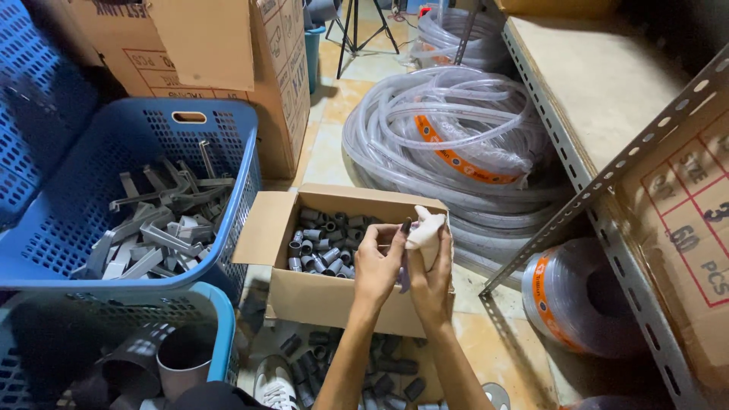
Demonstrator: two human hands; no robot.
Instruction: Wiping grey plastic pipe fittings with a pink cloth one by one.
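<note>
Both my hands are raised together over an open cardboard box [334,300] full of several short grey pipe fittings [323,243]. My left hand [377,262] pinches the edge of a white glove [425,228] near its cuff. My right hand [433,281] is partly inside the glove, whose fingertips stand up limp above it. A bit of purple shows between my palms; I cannot tell what it is.
A blue plastic basket [91,250] with grey plastic brackets [159,220] stands at left, another with wide grey pipe pieces [175,357] below it. Coils of clear hose [448,129] lie on the floor behind. A metal shelf [607,182] stands at right. More fittings [349,364] lie near my shoe [275,383].
</note>
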